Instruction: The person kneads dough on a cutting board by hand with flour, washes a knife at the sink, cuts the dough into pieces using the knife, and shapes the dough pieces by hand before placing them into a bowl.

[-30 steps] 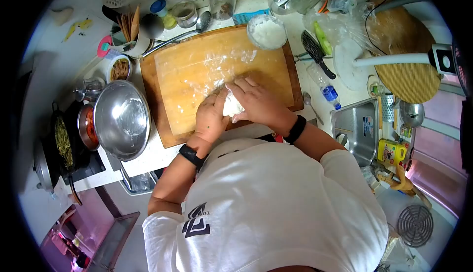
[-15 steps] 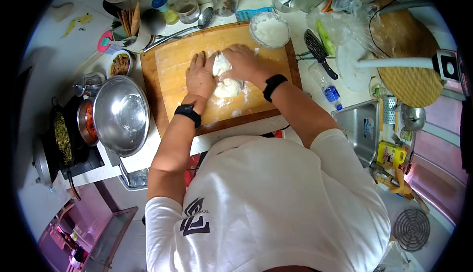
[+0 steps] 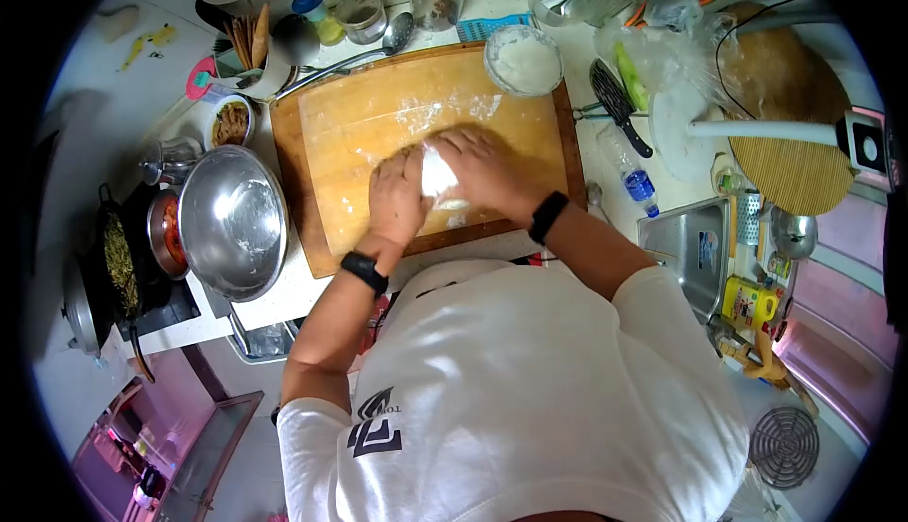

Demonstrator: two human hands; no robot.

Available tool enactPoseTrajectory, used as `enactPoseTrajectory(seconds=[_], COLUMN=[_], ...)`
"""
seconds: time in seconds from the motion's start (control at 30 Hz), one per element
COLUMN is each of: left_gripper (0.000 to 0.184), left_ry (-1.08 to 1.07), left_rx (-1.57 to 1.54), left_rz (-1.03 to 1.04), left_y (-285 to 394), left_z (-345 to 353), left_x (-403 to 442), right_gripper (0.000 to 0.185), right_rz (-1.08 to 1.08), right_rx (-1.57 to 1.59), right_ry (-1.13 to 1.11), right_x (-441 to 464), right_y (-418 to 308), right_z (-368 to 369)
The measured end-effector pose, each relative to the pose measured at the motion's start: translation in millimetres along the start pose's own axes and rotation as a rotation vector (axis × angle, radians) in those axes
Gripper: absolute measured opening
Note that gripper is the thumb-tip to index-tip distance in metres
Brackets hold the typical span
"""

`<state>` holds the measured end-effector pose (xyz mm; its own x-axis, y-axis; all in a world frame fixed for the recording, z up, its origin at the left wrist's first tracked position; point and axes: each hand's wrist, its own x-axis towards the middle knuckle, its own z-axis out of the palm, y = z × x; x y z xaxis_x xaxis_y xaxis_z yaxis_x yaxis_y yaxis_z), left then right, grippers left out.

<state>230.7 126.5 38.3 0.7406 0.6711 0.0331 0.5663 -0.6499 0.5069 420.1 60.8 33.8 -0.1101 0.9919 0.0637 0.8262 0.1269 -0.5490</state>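
A lump of white dough lies toward the near side of a floured wooden board. My left hand presses on its left side, fingers close together and curved over it. From the right, my right hand cups the same dough, its fingers wrapped across the far side. Both hands touch the dough and hide much of it. Loose flour is scattered on the board beyond them.
A bowl of flour stands on the board's far right corner. Left of the board is a large steel bowl. A black knife lies to the right, near a plastic bottle and the sink.
Both hands and the dough have come nearer to my body. The dough, which showed as two bulges, is now gathered between the hands, and bare floured board shows behind.
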Motion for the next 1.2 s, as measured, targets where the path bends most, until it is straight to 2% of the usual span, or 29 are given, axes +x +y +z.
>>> enactPoseTrajectory(seconds=[0.13, 0.17, 0.3, 0.37, 0.4, 0.43, 0.5, 0.53, 0.63, 0.7, 0.8, 0.87, 0.97, 1.1, 1.17, 1.2], left_gripper=[0.078, 0.077, 0.079, 0.081, 0.083, 0.086, 0.089, 0.092, 0.095, 0.088, 0.083, 0.084, 0.086, 0.090, 0.085, 0.080], left_ry=[0.013, -0.049, -0.017, -0.008, 0.014, 0.026, -0.049, -0.115, -0.084, -0.037, 0.028, 0.010, -0.057, -0.124, -0.136, -0.067], left_rx=[0.198, 0.205, 0.241, 0.125, 0.046, -0.039, -0.043, -0.039, 0.048, 0.074, 0.113, 0.178, 0.266, 0.213, 0.113, 0.121], left_rz=[-0.055, -0.114, -0.105, -0.062, -0.019, 0.023, 0.008, -0.004, 0.018, 0.036, 0.054, 0.023, -0.034, -0.072, -0.077, 0.003], left_y=[-22.6, -25.9, -22.1, -16.5, -7.9, 3.1, 28.8, 36.0, 32.6, 21.5, 3.6, -6.5, -19.0, -12.5, -0.2, 13.3], left_z=[9.7, 9.4, 6.2, 5.0, 0.1, -5.8, -30.6, -37.7, -8.1, -0.3, 5.3, 7.3, 8.0, 1.6, 3.2, -6.7], left_x=[41.3, 48.2, 51.3, 42.1, 30.0, 13.8, -13.2, -19.5, -30.4, -18.2, 11.4, 32.4, 55.3, 56.2, 35.7, 19.9], right_gripper=[0.079, 0.077, 0.078, 0.080, 0.082, 0.090, 0.088, 0.088, 0.085, 0.081, 0.075, 0.075, 0.071, 0.075, 0.083, 0.091], right_rz=[0.019, 0.037, 0.045, 0.145, 0.049, 0.011, -0.058, -0.054, -0.032, -0.042, 0.023, 0.040, 0.011, 0.107, 0.030, -0.004], right_rx=[-0.114, -0.123, -0.142, 0.095, 0.058, 0.066, 0.084, 0.086, 0.051, -0.067, -0.094, -0.075, -0.230, -0.158, -0.046, -0.037], right_ry=[-0.032, -0.037, -0.102, -0.233, -0.120, -0.138, -0.071, -0.073, -0.109, 0.016, -0.034, -0.074, -0.015, -0.111, -0.146, -0.047], right_x=[43.4, 50.9, 59.1, 47.6, 32.4, 17.2, -14.4, -25.5, -38.6, -30.1, 3.1, 21.9, 40.5, 41.1, 26.3, 8.6], right_y=[20.0, 22.5, 23.1, 11.5, 5.0, -3.7, -25.2, -31.1, -29.6, -14.1, -1.0, 15.2, 32.0, 22.1, 16.2, 5.7], right_z=[-15.6, -17.1, -23.7, -30.6, -23.6, -30.0, -46.1, -45.2, -29.4, -11.2, -21.2, -19.6, -12.5, -19.8, -20.2, -17.9])
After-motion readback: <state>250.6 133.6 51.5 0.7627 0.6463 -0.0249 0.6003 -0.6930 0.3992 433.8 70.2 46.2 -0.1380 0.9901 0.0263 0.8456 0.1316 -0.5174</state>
